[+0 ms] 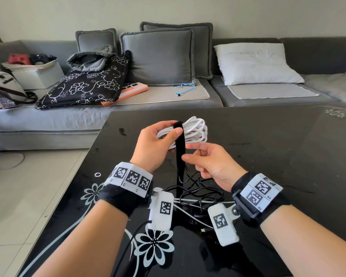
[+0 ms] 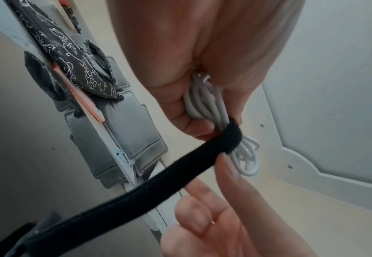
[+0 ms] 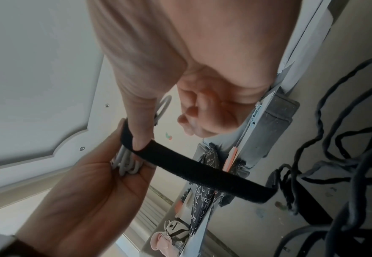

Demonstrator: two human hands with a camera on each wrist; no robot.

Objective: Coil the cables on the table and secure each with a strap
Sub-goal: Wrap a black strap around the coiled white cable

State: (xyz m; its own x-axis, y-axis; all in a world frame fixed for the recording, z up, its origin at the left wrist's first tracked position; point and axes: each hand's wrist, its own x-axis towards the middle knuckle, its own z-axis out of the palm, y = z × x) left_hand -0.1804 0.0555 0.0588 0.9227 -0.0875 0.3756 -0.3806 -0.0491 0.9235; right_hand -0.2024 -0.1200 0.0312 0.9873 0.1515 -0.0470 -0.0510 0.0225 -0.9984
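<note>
Centrally in the head view, the left hand (image 1: 155, 143) grips a white coil (image 1: 192, 129) above the black table (image 1: 278, 148), fingers curled round one end and thumb pressed on the black strap (image 1: 179, 148) where it loops over the bundle. The strap hangs straight down from there toward a tangle of black cables (image 1: 196, 188) lying on the table in the lower middle of the frame. The right hand (image 1: 210, 164) sits just right of the strap, fingers loosely bent, thumb tip against the strap's edge; whether it pinches the strap is unclear here. A grey sofa (image 1: 168, 96) with cushions fills the upper half.

From the left wrist view, the left hand (image 2: 202, 60) fills the top, closed round the coil (image 2: 204, 102) right of centre. The strap (image 2: 158, 179) wraps the coil and runs diagonally to the lower left. The right hand (image 2: 224, 217) lies at the bottom, fingers relaxed and partly spread, index tip touching the strap near the wrap.

From the right wrist view, the right hand (image 3: 180, 69) hangs from the top; its thumb presses the strap (image 3: 202, 170) at centre left, the other fingers curled loosely and holding nothing. The left hand (image 3: 88, 191) at lower left cradles the coil (image 3: 125, 161). The strap slants to the lower right, toward the cables (image 3: 345, 139) along the right edge.
</note>
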